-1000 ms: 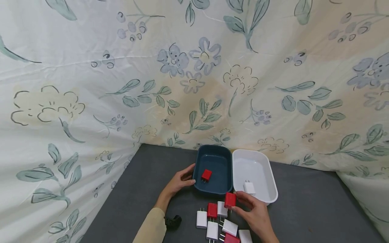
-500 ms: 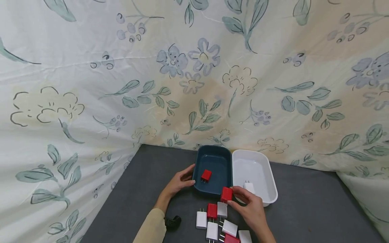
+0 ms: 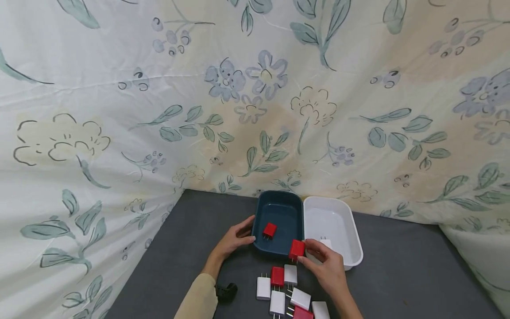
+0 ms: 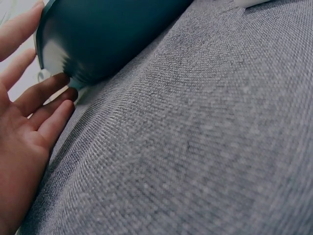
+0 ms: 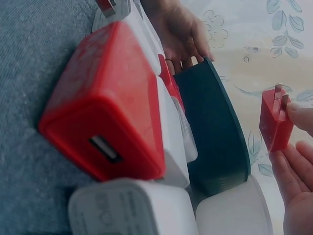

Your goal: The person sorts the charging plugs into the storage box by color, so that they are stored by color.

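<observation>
My right hand (image 3: 328, 268) pinches a red USB wall charger (image 3: 296, 250) between thumb and fingers, at the near right corner of the dark blue bin (image 3: 284, 210). In the right wrist view that charger (image 5: 275, 122) shows its metal prongs pointing up. With fairly straight fingers, my left hand (image 3: 235, 237) touches the blue bin's left side; the left wrist view shows its fingers (image 4: 46, 93) at the outer wall. One red charger (image 3: 269, 230) lies inside the blue bin. A white charger (image 3: 326, 243) lies in the white bin (image 3: 328, 217), partly hidden by my right hand.
Several white chargers (image 3: 277, 302) and two red chargers (image 3: 277, 276) lie in a loose group on the grey table (image 3: 398, 266), in front of the bins. The bins stand side by side. A floral cloth (image 3: 239, 146) hangs behind and at the sides.
My right hand has moved a little left and away from me with the red charger, from above the group of chargers to the blue bin's near edge. My left hand stays put.
</observation>
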Motion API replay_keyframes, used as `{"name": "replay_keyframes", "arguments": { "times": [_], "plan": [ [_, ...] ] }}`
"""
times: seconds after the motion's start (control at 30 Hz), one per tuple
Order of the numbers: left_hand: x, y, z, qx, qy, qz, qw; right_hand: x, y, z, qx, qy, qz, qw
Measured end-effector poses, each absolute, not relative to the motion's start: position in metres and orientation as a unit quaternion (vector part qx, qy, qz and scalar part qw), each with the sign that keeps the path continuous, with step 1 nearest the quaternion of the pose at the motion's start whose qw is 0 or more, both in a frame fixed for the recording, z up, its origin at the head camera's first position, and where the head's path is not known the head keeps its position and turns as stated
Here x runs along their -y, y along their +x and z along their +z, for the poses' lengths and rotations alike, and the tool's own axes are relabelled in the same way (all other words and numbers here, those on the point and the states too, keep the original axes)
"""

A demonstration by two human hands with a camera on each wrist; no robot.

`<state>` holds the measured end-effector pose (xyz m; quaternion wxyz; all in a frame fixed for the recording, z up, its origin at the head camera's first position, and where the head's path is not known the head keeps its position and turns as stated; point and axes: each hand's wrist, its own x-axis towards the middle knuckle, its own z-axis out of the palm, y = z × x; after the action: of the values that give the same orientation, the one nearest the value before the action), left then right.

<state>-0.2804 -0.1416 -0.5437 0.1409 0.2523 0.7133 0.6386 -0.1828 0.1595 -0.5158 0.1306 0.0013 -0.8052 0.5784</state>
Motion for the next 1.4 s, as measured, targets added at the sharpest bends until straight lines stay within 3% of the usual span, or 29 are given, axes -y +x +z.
{"name": "replay_keyframes", "arguments": {
  "times": [1.4],
  "plan": [
    [0.142, -0.282, -0.544, -0.705, 0.266, 0.643, 0.136, -0.141, -0.217, -0.519, 0.820, 0.003, 0.551, 0.152]
  ]
}}
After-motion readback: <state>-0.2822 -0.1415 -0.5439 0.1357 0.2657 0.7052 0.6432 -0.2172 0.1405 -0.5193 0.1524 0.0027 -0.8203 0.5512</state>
